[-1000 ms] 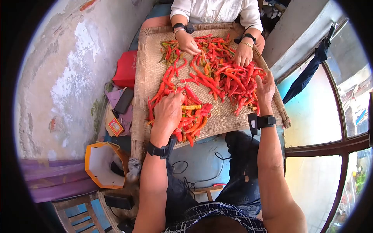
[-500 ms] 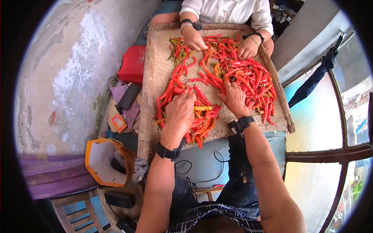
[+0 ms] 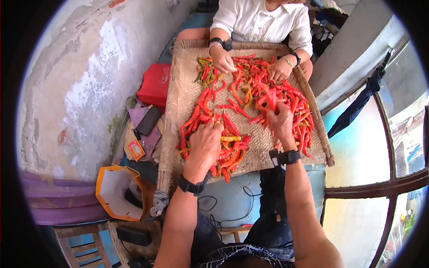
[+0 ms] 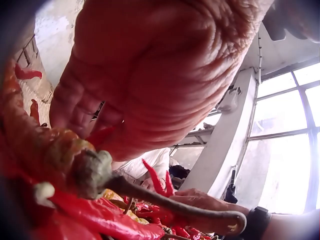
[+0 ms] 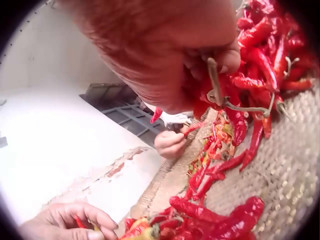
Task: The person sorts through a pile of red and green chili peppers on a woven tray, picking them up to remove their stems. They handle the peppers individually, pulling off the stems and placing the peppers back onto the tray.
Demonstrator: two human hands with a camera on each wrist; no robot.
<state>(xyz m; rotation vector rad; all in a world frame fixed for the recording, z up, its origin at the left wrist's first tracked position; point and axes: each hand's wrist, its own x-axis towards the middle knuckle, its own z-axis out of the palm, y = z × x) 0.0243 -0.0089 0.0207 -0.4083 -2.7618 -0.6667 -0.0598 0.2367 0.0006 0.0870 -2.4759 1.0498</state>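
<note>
Red chili peppers (image 3: 301,100) are heaped on the right of a shallow woven tray (image 3: 257,158). My right hand (image 3: 282,123) grips several of them at that heap's near side; red pods stand out past its fingers. In the right wrist view, green stems (image 5: 216,85) stick out under the curled fingers. My left hand (image 3: 205,145) is at a smaller chili pile (image 3: 230,156) on the near left, its fingers bent and pinching a chili pepper. A thick stem (image 4: 175,205) crosses close to the left wrist camera. Parts of both grips are hidden behind the hands.
Across the tray a person in a white shirt (image 3: 246,22) works with both hands among the chilies. A red bag (image 3: 154,85), a dark case (image 3: 149,120) and an orange-edged box (image 3: 118,192) lie left of the tray. Windows (image 3: 357,152) stand on the right.
My right hand went from the tray's right side to the middle, then back right, and now lifts red chilies from the heap. My left hand has stayed at the near-left pile.
</note>
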